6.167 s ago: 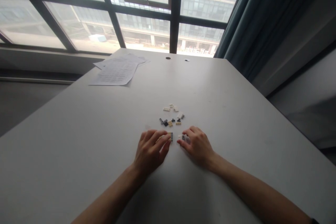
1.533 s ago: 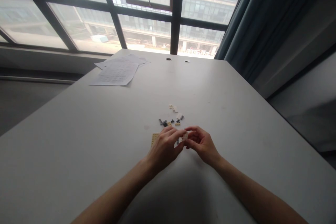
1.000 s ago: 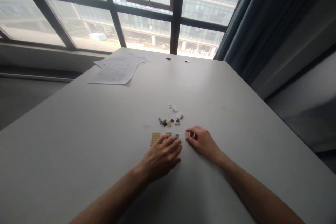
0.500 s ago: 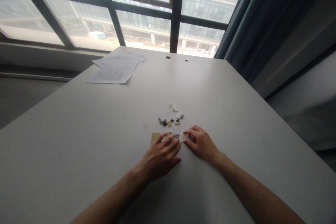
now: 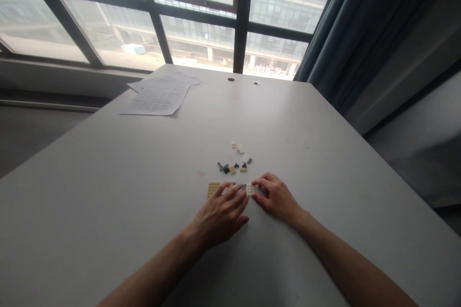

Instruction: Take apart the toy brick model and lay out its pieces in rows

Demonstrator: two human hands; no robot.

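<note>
A row of toy building-brick pieces lies on the table in front of me. At its left end is a tan studded plate (image 5: 212,189), and at its right end a white studded plate (image 5: 250,189) with a small grey piece (image 5: 244,186) beside it. My left hand (image 5: 223,211) rests across the middle of the row, fingers stretched out and lying on the pieces, hiding part of them. With thumb and index finger, my right hand (image 5: 275,194) grips the right edge of the white plate.
Just beyond the row lie loose black pieces (image 5: 226,169), tan pieces (image 5: 244,170) and white pieces (image 5: 240,149). Papers (image 5: 154,98) are spread at the table's far left. Two cable holes, a window and a dark curtain (image 5: 334,33) are farther back.
</note>
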